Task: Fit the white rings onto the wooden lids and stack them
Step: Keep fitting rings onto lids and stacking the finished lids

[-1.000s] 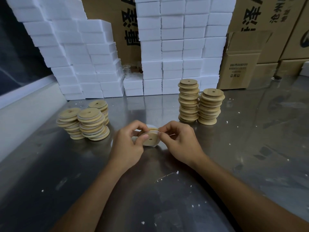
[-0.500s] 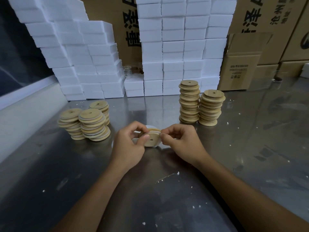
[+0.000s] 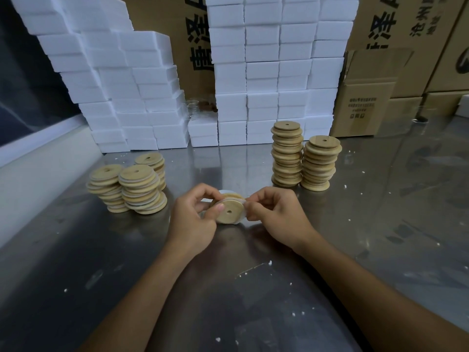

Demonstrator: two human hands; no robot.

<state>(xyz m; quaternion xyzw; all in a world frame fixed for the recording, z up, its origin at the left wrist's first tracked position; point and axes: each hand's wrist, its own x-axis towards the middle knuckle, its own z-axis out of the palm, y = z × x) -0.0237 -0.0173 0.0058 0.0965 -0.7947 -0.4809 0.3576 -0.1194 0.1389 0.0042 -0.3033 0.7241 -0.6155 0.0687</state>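
- Shiny grey metal table [image 3: 380, 224], with small white crumbs [image 3: 269, 262] dotted over it.
- Behind the table, white foam blocks [image 3: 264, 72] piled high like a wall, and more white foam blocks [image 3: 106, 80] piled in steps on the left.
- Brown cardboard boxes [image 3: 368, 97] with dark writing, stood behind and to the right of the foam.
- A pale ledge [image 3: 38, 158] along the left side, dark above it.
- On the left of the table, three short stacks of wooden lids [image 3: 137, 186], pressed close together and leaning a bit, with thin white edges between the lids.
- On the right, two taller stacks of plain lids [image 3: 304, 156], side by side and touching, just in front of the foam.
- In the middle, between the two groups, one wooden lid [image 3: 229, 212] held up on its edge, flat face and small hole turned toward the camera.
- A white ring [image 3: 242, 217] seen along the lid's right and bottom edge, more white peeking up behind the top.
- Left hand [image 3: 193, 219] curled round the lid's left side, thumb pressed on the flat face, fingers bent behind.
- Right hand [image 3: 276, 214] curled too, fingertips pinched on the lid's right edge where the white ring sat.
- Both arms stretched in from the bottom, hands just above the table.
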